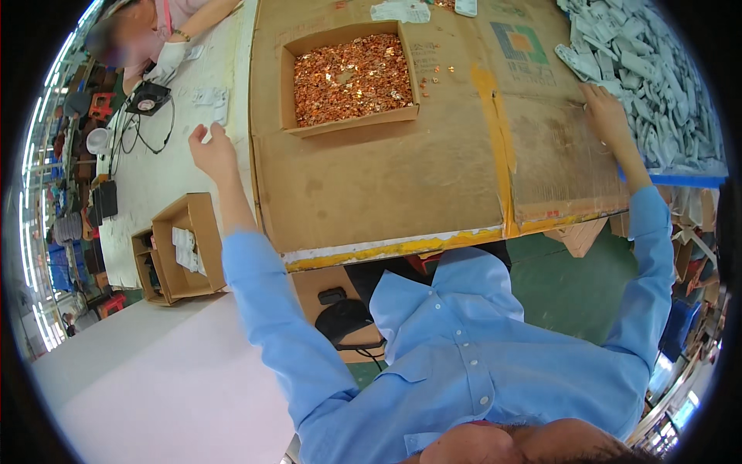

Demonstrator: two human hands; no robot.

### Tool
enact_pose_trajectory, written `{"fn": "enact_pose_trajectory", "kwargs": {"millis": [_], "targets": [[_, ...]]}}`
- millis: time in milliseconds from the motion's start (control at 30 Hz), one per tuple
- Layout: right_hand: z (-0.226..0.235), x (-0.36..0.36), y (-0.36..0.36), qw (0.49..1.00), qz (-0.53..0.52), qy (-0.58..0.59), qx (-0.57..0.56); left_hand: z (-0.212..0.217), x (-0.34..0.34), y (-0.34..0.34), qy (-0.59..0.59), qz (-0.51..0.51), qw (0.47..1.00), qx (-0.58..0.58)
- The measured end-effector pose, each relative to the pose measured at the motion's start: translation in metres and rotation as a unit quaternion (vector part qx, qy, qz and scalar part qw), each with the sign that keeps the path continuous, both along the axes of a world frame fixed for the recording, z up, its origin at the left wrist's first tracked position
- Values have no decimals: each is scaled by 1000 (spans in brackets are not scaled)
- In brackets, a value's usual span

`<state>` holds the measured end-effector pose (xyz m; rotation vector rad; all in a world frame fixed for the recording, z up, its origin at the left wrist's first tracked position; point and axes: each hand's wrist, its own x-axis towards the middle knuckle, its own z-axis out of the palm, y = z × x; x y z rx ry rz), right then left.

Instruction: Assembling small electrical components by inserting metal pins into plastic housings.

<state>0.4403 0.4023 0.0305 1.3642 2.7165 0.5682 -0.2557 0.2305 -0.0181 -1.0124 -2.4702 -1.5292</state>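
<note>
My left hand [212, 153] is over the white table on the left, thumb and fingers apart, holding nothing I can see. Just beyond its fingertips lie a few white plastic casings [219, 108]. On the far right, my right hand [606, 114] rests at the cardboard's edge with its fingers stretched toward a big heap of whitish plastic casings [657, 93]. Its fingertips are beside the nearest casing [578, 63]; whether they touch it I cannot tell. Between my hands, farther back, stands a shallow cardboard box [352, 124] full of small copper-coloured metal pieces [352, 81].
A cardboard sheet [379, 193] with yellow tape covers the bench. A blue bin rim [688, 181] borders the heap. Cardboard boxes [202, 232] stand at left. A co-worker's gloved hand [168, 62] is near a black device [148, 98] with a cable. Loose copper pieces [435, 69] lie beside the box.
</note>
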Motion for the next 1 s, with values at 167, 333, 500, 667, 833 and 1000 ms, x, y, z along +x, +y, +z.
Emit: {"fn": "enact_pose_trajectory", "kwargs": {"millis": [167, 333, 500, 667, 833, 1000], "targets": [[32, -98, -44, 928, -2, 351, -124, 58, 148, -68, -89, -182, 979, -7], [53, -248, -147, 732, 129, 508, -435, 43, 251, -121, -247, -360, 899, 28], [52, -329, -169, 698, 230, 438, -518, 28, 256, -166, -485, -247, 834, 92], [23, -403, -47, 851, 76, 352, -383, 13, 259, -204, -526, -165, 828, 106], [-16, -446, 0, 846, -39, 286, -448, 9, 267, -214, -557, -172, 806, 102], [-19, -456, 6, 867, -26, 248, -431, 7, 266, -220, -550, -166, 813, 92]]}}
